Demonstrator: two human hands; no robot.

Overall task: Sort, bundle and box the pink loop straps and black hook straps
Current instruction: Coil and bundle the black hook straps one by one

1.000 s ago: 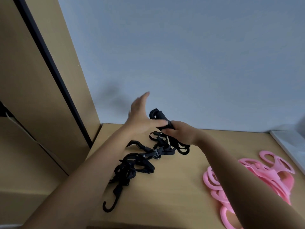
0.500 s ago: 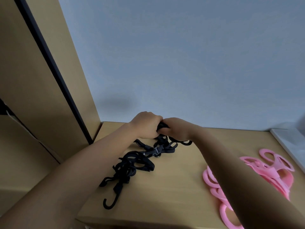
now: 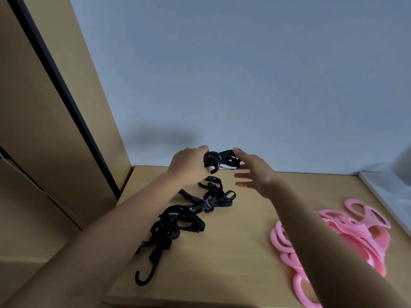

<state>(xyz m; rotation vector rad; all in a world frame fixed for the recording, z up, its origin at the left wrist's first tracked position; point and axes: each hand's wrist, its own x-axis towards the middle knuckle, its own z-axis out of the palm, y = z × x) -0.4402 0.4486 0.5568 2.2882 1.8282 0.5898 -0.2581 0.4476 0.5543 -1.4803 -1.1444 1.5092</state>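
Black hook straps: tangled heap on wooden table, unbundled.
Rolled strap: held above heap, gripped by left hand.
Right hand: fingers spread, grasping nothing, just beside roll.
Pink loop straps: separate pile at right, loose.
Progress: sorted by colour, apparently; bundling barely begun; boxing not yet done.

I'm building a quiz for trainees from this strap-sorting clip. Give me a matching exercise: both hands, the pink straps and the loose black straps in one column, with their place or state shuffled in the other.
Things:
1. left hand
2. right hand
3. pink straps
4. loose black straps

Place or state:
A. open, fingers spread
B. heaped on the left part of the table, a hook at the near end
C. grips a rolled black strap
D. piled on the table's right part

Pairs: 1-C, 2-A, 3-D, 4-B
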